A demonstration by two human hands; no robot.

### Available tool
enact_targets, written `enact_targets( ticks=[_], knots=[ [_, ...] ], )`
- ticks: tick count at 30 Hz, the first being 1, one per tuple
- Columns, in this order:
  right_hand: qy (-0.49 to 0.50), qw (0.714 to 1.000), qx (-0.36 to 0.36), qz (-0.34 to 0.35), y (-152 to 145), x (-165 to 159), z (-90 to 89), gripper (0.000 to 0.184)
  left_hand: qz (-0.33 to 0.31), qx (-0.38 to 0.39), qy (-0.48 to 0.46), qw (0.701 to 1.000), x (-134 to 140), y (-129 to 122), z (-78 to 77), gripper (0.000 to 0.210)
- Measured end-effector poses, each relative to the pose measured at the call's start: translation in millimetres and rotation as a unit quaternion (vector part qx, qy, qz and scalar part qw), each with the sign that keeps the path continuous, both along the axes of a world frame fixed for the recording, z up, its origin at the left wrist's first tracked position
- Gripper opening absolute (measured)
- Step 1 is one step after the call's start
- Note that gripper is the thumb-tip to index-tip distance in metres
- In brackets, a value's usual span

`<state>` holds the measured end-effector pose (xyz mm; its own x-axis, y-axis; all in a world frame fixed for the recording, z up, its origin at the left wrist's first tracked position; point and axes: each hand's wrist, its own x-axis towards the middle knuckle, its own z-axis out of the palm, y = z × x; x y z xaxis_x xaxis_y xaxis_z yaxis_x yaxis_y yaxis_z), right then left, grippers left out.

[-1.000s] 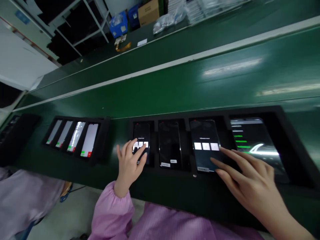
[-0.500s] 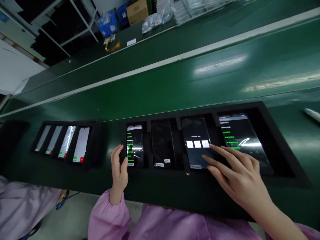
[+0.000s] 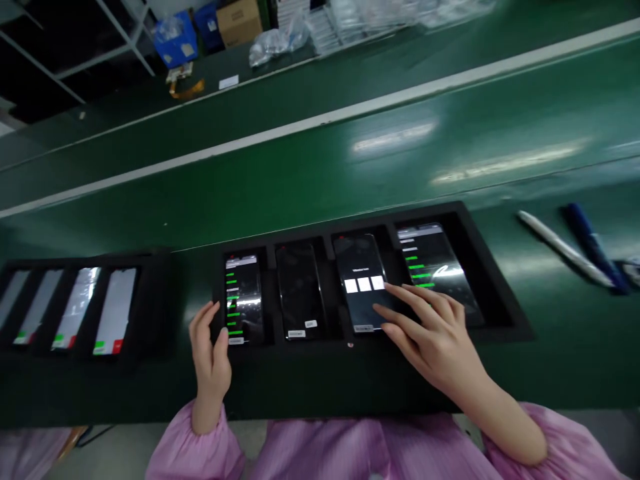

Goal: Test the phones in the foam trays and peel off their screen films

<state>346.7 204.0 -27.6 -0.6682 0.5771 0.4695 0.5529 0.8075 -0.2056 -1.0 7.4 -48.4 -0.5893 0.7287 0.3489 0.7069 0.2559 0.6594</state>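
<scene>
A black foam tray [image 3: 327,337] in front of me holds several smartphones in separate slots. My right hand [image 3: 435,333], fingers spread, is over the third smartphone [image 3: 360,307], whose screen shows a short heading and three white squares; a fingertip is at the rightmost square. My left hand [image 3: 210,353] rests at the tray's left end, fingers apart, beside the first smartphone [image 3: 243,293] with its list of green lines. Between them lies a dark-screened smartphone [image 3: 300,287] with small white labels. The rightmost smartphone [image 3: 435,267] also shows a green list, partly behind my right hand.
Another black tray [image 3: 145,320] at left holds smartphones with pale screens and red and green corners. A white pen [image 3: 565,247] and a blue pen [image 3: 593,247] lie at right. Beyond the ledge are a blue bin [image 3: 175,40], a cardboard box [image 3: 239,23] and plastic bags [image 3: 275,47].
The camera view has turned rightward, so the trays appear further left and the pens have come into view. Both hands keep nearly the same places at the tray.
</scene>
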Motion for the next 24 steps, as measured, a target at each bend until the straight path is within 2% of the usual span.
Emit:
enact_targets(
  ticks=[11, 15, 18, 21, 24],
  knots=[
    [-0.038, 0.999, -0.010, -0.001, 15, -32, 18.3, 0.035, 0.010, 0.011, 0.010, 1.000, -3, -1, -9.2, 0.044],
    [-0.014, 0.998, -0.040, -0.054, 42, -24, 30.5, 0.038, 0.003, 0.025, 0.010, 1.000, -4, -1, -10.9, 0.043],
    [-0.068, 0.988, -0.101, -0.097, 71, -28, 36.2, 0.045, -0.003, 0.038, 0.016, 0.999, -4, 0, -10.9, 0.043],
    [-0.118, 0.976, -0.155, -0.101, 95, -43, 35.6, 0.048, -0.006, 0.046, 0.020, 0.999, -4, 2, -11.2, 0.043],
    [-0.120, 0.970, -0.186, -0.100, 109, -58, 33.3, 0.047, -0.009, 0.048, 0.018, 0.999, -4, 2, -11.8, 0.043]
  ],
)
